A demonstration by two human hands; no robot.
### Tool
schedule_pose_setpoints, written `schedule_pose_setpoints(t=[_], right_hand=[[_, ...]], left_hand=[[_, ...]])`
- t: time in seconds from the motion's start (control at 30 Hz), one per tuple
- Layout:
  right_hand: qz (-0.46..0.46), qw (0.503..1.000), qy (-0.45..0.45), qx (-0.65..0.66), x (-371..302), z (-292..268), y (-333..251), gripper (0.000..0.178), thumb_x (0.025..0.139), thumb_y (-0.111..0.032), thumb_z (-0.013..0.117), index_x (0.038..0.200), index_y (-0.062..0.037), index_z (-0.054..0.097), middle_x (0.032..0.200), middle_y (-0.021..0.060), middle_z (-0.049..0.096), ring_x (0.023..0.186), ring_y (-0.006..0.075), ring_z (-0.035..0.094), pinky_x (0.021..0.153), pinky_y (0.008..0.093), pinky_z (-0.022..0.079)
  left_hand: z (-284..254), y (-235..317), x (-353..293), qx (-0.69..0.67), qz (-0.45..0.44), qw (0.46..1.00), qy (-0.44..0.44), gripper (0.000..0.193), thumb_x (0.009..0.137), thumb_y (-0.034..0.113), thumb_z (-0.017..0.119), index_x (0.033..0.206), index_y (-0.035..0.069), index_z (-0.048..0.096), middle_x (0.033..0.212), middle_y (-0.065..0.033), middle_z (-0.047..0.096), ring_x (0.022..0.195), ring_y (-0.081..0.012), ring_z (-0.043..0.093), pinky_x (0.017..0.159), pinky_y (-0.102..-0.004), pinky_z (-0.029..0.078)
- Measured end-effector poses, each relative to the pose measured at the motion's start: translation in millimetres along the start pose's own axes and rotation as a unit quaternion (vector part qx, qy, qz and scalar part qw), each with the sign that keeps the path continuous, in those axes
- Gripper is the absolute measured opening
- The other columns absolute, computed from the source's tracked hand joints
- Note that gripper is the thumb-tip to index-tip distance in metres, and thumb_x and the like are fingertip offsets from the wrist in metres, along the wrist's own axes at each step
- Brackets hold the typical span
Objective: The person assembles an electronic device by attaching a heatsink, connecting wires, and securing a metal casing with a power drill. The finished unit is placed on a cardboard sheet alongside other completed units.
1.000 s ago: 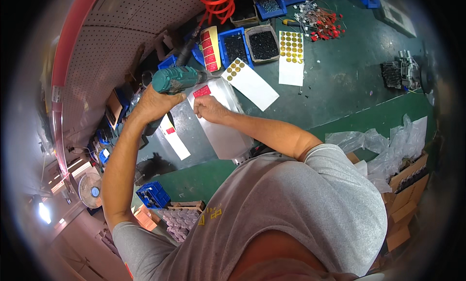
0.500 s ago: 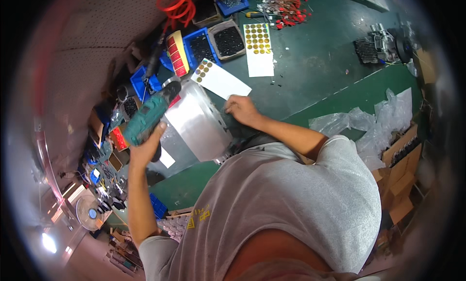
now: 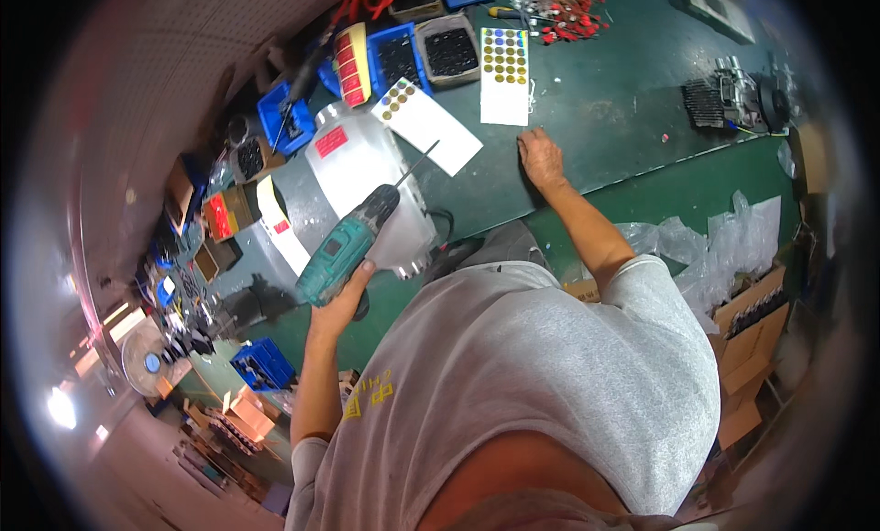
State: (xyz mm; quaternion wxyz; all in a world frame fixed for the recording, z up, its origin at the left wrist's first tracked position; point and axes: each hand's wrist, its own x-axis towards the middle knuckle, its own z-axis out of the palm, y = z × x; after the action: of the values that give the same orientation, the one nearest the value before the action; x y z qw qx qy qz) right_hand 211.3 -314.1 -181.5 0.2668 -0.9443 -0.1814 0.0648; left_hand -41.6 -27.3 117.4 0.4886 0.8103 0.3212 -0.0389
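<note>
My left hand (image 3: 341,304) is wrapped round the handle of a teal cordless drill (image 3: 341,248). Its long thin bit points up and to the right, above a silver metal housing (image 3: 346,178) that carries a red label. To the right, my right hand (image 3: 541,160) rests at the green tabletop with its fingers curled together; what they hold, if anything, is hidden. Just beyond those fingers lies a white sheet of round gold stickers (image 3: 504,77). A second sticker sheet (image 3: 435,127) lies between the housing and my right hand, partly crossed by the drill bit.
Blue bins (image 3: 284,118) and a grey tray of small black parts (image 3: 449,52) line the far left side. Red-tipped wires (image 3: 559,13) are heaped at the back. A metal motor-like assembly (image 3: 733,100) stands far right. Plastic bags (image 3: 747,233) and cartons (image 3: 752,348) are at the right.
The drill has swung right and nearer to my body, its bit now pointing up-right across the housing. My right hand has moved right, away from the housing, to the tabletop below the sticker sheet.
</note>
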Motion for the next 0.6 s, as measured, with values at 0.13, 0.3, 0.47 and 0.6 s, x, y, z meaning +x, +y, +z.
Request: schedule_pose_setpoints(t=[0.13, 0.3, 0.47, 0.6], right_hand=[[-0.024, 0.997, 0.058, 0.041, -7, 8, -2, 0.015, 0.089, -0.015, 0.067, 0.097, -0.0027, 0.063, 0.095, 0.0162, 0.066, 0.083, 0.0353, 0.067, 0.075, 0.0457, 0.056], [0.167, 0.857, -0.097, 0.477, -69, -5, -75, 0.022, 0.085, -0.009, 0.072, 0.102, 0.0022, 0.063, 0.086, 0.0099, 0.069, 0.072, 0.0178, 0.069, 0.065, 0.031, 0.058], [0.251, 0.699, -0.206, 0.637, -164, -28, -182, 0.024, 0.09, -0.003, 0.072, 0.112, 0.0035, 0.065, 0.089, 0.009, 0.07, 0.076, 0.0149, 0.069, 0.068, 0.0268, 0.06], [0.265, 0.607, -0.256, 0.704, -217, -20, -229, 0.021, 0.093, -0.005, 0.07, 0.112, 0.0007, 0.065, 0.094, 0.0074, 0.069, 0.076, 0.015, 0.068, 0.071, 0.0267, 0.061]], left_hand=[[-19, -19, -24, -0.029, 0.002, 0.999, -0.014, 0.029, 0.089, 0.017, 0.078, 0.115, 0.005, 0.07, 0.101, -0.0017, 0.069, 0.093, -0.0122, 0.062, 0.083, -0.0301, 0.051], [-51, -76, -75, -0.064, 0.022, 0.998, -0.007, 0.033, 0.089, 0.021, 0.078, 0.117, 0.005, 0.069, 0.102, -0.002, 0.068, 0.095, -0.0138, 0.063, 0.084, -0.031, 0.051], [-82, -131, -126, -0.135, -0.021, 0.989, -0.055, 0.033, 0.09, 0.025, 0.077, 0.115, 0.005, 0.069, 0.098, -0.0026, 0.069, 0.085, -0.0133, 0.064, 0.079, -0.0304, 0.052], [-100, -176, -163, -0.13, -0.02, 0.988, -0.08, 0.033, 0.09, 0.026, 0.076, 0.114, 0.004, 0.069, 0.092, -0.0024, 0.068, 0.083, -0.0127, 0.063, 0.076, -0.0295, 0.052]])
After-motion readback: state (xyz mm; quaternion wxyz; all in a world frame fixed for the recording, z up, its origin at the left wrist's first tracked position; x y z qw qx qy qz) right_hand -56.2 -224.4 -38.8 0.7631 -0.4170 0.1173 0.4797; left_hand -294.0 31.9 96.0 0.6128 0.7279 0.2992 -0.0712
